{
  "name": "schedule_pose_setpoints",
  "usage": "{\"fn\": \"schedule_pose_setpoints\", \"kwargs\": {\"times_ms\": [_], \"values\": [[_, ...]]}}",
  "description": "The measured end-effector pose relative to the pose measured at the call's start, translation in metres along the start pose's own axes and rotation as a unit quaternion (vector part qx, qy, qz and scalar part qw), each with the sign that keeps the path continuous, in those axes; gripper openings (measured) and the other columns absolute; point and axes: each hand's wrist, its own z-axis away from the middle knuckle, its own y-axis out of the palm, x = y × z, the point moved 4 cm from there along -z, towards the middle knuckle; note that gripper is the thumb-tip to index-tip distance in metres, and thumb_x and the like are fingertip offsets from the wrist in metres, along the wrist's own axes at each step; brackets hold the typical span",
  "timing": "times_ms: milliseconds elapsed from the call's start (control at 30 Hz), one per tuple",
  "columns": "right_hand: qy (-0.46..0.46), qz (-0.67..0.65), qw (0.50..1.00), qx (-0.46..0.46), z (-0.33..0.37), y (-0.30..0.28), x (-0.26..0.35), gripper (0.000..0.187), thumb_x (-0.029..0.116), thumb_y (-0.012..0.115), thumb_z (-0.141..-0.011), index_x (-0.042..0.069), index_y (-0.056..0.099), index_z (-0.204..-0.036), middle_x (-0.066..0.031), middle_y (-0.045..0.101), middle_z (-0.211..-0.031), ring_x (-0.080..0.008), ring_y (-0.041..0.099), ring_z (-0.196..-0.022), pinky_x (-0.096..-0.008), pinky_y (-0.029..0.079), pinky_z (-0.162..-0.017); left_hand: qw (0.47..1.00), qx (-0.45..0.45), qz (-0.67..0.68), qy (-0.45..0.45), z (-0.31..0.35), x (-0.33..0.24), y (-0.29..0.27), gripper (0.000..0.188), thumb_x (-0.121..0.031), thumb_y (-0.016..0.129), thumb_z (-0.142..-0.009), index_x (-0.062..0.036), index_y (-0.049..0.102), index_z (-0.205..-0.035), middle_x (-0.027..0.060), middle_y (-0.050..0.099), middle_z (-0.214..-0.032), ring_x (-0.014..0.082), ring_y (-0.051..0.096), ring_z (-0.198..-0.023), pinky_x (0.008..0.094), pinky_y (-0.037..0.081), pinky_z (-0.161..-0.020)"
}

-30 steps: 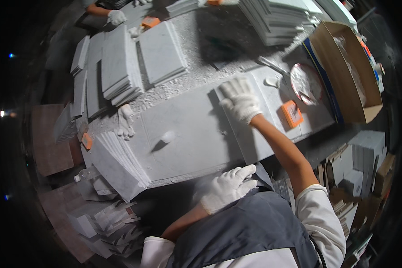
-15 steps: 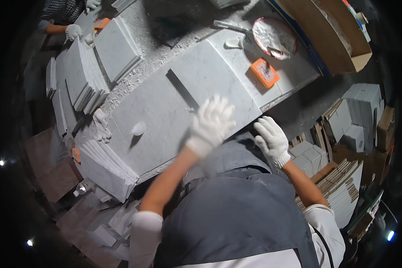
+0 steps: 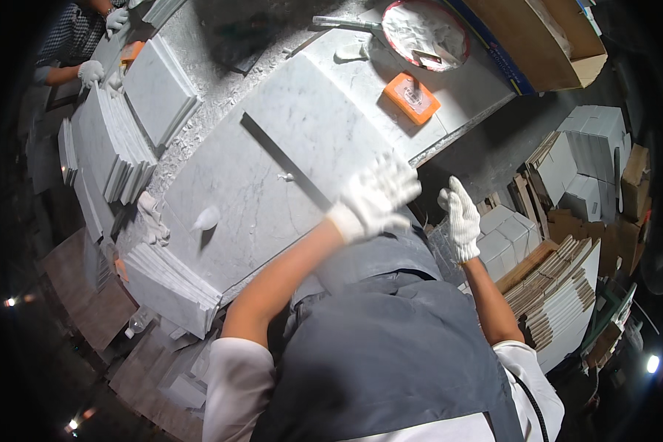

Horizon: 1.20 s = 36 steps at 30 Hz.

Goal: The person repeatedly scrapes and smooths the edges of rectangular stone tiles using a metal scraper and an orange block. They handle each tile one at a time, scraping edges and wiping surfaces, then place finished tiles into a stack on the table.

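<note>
In a white knit glove, my left hand [image 3: 379,195] is over the front edge of a grey-veined white marble tile [image 3: 313,110]. Its fingers are spread, slightly smeared by motion, and nothing shows in it. Whether it touches the tile I cannot tell. Off the table edge to the right, my right hand [image 3: 461,221], gloved alike, is raised with fingers stretched out and holds nothing visible. Beside the first tile, to its left, lies another marble tile [image 3: 236,214]. On that one are a small translucent white bottle [image 3: 207,218] and a tiny white piece [image 3: 286,177].
At the far right of the table are an orange box [image 3: 412,98], a red-rimmed pan of white powder [image 3: 427,33] and a cardboard box [image 3: 538,44]. Tile stacks [image 3: 110,147] line the left, near a co-worker's gloved hand [image 3: 90,73]. White blocks [image 3: 508,234] stand to my right.
My left hand has moved right and nearer to me, off the tile's middle. My right hand has lifted away from the table edge and turned upward. The whole view has shifted slightly.
</note>
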Motion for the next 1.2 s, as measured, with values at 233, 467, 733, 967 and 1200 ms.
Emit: {"fn": "schedule_pose_setpoints", "kwargs": {"times_ms": [233,467,733,967,1200], "values": [[0.024,-0.031,0.998,0.048,-0.019,0.011,0.014,0.04,0.015,0.065,-0.104,-0.001,0.063,-0.14,-0.0051,0.074,-0.116,-0.007,0.065,-0.095,-0.0236,0.055,-0.087,0.931,-0.208,0.24,-0.181,0.106,0.01,-0.014,0.033,-0.028,0.077,-0.088,-0.01,0.073,-0.116,0.0124,0.071,-0.12,0.0342,0.066,-0.116,0.0465,0.051,-0.102],[0.049,0.017,0.994,0.095,-0.016,0.03,0.029,0.023,0.022,0.068,-0.102,0.001,0.075,-0.096,0.0012,0.067,-0.072,-0.0067,0.055,-0.057,-0.0259,0.048,-0.056,0.882,-0.204,0.188,-0.382,0.168,0.005,-0.006,0.018,-0.019,0.075,-0.091,-0.0076,0.075,-0.106,0.0096,0.073,-0.099,0.0328,0.069,-0.095,0.0432,0.054,-0.083],[-0.054,0.052,0.996,0.042,-0.022,0.043,0.044,0.036,0.033,0.058,-0.108,0.002,0.076,-0.112,-0.006,0.076,-0.088,-0.0128,0.07,-0.076,-0.0292,0.057,-0.074,0.931,-0.252,0.174,-0.197,0.064,0.013,-0.018,0.039,-0.041,0.069,-0.096,-0.0149,0.072,-0.124,0.0095,0.069,-0.127,0.0359,0.061,-0.123,0.0449,0.048,-0.104],[-0.06,0.034,0.997,0.027,-0.017,0.027,0.036,0.037,0.032,0.057,-0.11,0.001,0.075,-0.119,-0.0078,0.078,-0.092,-0.0152,0.073,-0.077,-0.0302,0.059,-0.075,0.961,0.04,0.062,-0.267,0.016,0.132,0.025,0.086,-0.075,0.032,-0.099,-0.0213,0.03,-0.166,0.0171,0.018,-0.174,0.0437,0.007,-0.161,0.0553,0.0,-0.129],[0.005,0.015,1.0,0.008,0.001,0.006,0.023,0.031,0.026,0.061,-0.107,0.002,0.075,-0.12,-0.0063,0.078,-0.098,-0.0121,0.071,-0.085,-0.0282,0.057,-0.08,0.922,0.021,-0.014,-0.387,-0.007,0.19,0.002,0.094,-0.073,0.035,-0.099,-0.0044,0.03,-0.163,0.0265,0.02,-0.17,0.0454,0.017,-0.158,0.0516,0.01,-0.13]]}}
